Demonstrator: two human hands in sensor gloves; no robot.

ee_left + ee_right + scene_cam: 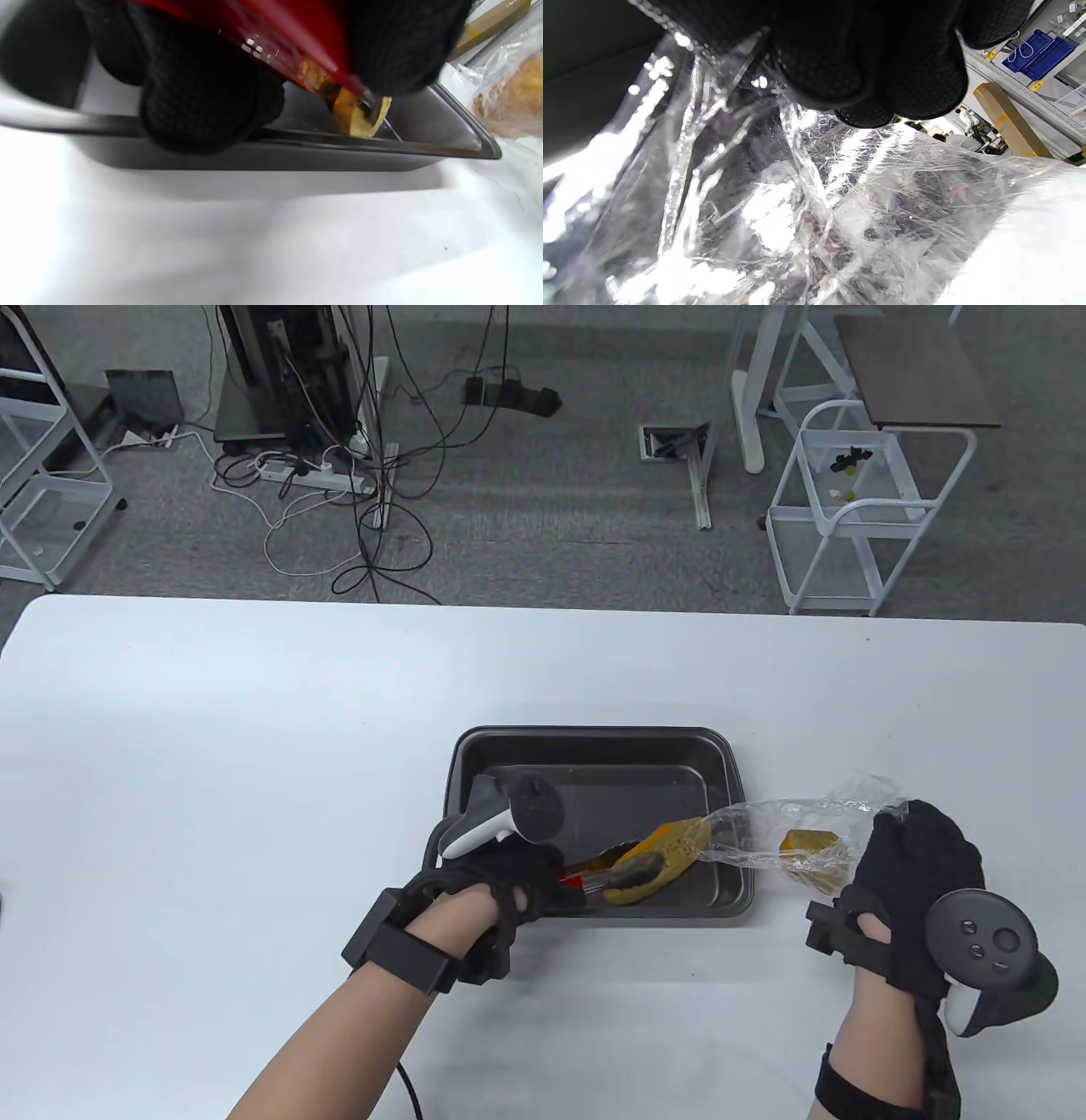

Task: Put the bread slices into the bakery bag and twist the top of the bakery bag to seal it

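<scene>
Bag [789, 823] holds 1 slice [810, 846] (tray [594, 742]: 1 more [670, 844]).

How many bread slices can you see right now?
2. One bread slice is gripped in the tongs over the tray, at the bag's mouth; another slice is inside the clear bag. More may be hidden.

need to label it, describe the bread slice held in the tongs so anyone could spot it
On the white table sits a dark metal baking tray. At its near right corner, red-handled tongs clamp a golden-brown bread slice. Unlike the slice already inside the clear plastic bag, it is unwrapped.
</scene>
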